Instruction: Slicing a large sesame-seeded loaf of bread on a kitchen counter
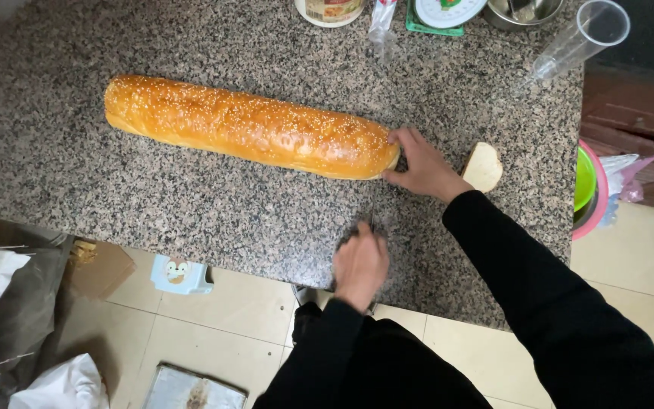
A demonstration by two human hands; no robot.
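A long golden loaf (244, 127) sprinkled with sesame seeds lies across the speckled granite counter (191, 212). My right hand (421, 165) grips its cut right end, thumb in front and fingers on top. A cut-off end piece of bread (483, 167) lies just right of that hand. My left hand (360, 266) is near the counter's front edge, blurred, closed around something dark that looks like a knife (371, 223) with a thin blade pointing toward the loaf.
At the counter's back edge stand a jar (329, 9), a kitchen scale (444, 11), a metal bowl (524, 9) and a clear plastic measuring cup (584, 38). A pink and green bowl (588, 189) sits off the right edge. Below are a cardboard box (100, 265) and a small blue stool (179, 274).
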